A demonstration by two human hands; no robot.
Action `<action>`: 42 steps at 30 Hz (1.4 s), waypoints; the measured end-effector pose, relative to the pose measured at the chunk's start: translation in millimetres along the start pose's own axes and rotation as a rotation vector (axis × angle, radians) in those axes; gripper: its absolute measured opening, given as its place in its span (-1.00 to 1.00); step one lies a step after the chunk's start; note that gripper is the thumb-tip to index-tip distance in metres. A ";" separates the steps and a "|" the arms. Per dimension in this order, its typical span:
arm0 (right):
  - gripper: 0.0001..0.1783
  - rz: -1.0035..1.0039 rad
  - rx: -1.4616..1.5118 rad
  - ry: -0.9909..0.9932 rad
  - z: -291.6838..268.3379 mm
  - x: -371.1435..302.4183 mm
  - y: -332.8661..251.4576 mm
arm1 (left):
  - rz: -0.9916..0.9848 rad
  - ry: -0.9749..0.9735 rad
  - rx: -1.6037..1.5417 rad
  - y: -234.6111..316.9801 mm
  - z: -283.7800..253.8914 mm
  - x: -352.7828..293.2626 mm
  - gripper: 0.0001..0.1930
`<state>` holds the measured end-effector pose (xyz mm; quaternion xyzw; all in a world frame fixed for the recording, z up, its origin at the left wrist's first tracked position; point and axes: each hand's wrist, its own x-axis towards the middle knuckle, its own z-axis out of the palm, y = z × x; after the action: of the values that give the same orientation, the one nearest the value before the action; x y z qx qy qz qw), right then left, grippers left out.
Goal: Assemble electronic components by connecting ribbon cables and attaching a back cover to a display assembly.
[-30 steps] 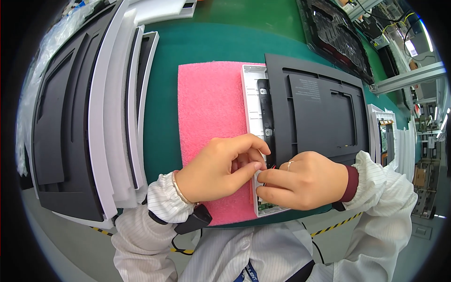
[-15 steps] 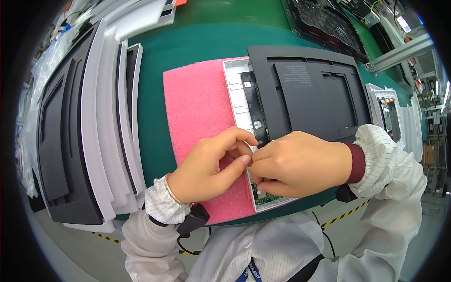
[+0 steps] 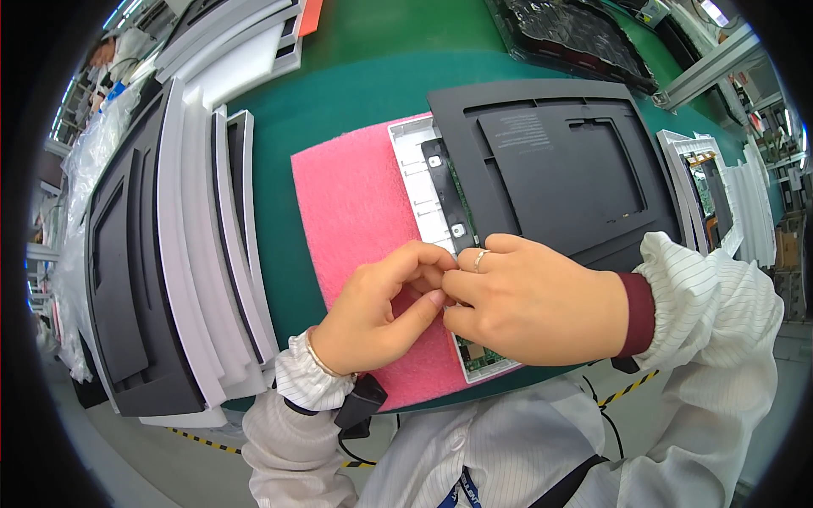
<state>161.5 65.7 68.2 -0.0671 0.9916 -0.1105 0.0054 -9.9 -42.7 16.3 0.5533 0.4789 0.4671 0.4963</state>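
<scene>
Both of my hands meet over the left edge of a white plastic housing (image 3: 414, 188), which lies on a pink foam mat (image 3: 349, 199). My left hand (image 3: 383, 305) has thumb and fingers drawn together in a pinch at that edge. Curled against its fingertips, my right hand (image 3: 535, 296) wears a ring and is closed; whatever the fingers hold is hidden. A dark grey back cover (image 3: 555, 169) lies over most of the housing, shifted to the right. Along the uncovered strip run a black bracket (image 3: 446, 196) and, near the front, a green circuit board (image 3: 481, 360).
Dark panels (image 3: 127, 262) stand on edge at the left with white foam sheets (image 3: 193, 254) between them. More foam (image 3: 246, 63) lies at the back left. A black tray (image 3: 572, 42) sits at the back, and an opened white unit (image 3: 707, 190) lies at the right.
My right hand has rolled slightly, its fingers more curled and its ring now plain to see. My left hand keeps its pinch beside it. The whole view has shifted a little.
</scene>
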 end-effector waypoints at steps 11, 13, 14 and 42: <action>-0.86 0.018 -0.113 0.091 8.8 -7.3 -6.9 | 0.036 -0.038 0.043 -0.1 -2.1 -2.2 -0.73; -0.86 0.025 -0.118 0.079 8.7 -8.7 -8.4 | 0.013 -0.032 -0.021 1.3 -0.3 -4.4 -0.71; -0.87 0.040 -0.065 0.065 8.5 -8.9 -7.9 | -0.003 -0.030 -0.046 1.5 -1.8 -5.3 -0.70; -0.82 0.070 0.146 -0.056 6.8 0.9 5.4 | 0.151 0.137 0.016 -2.6 -6.3 -1.6 -0.75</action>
<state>160.0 69.3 60.4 -0.0347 0.9821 -0.1805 0.0420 -16.6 -43.4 14.1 0.5585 0.4723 0.5363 0.4212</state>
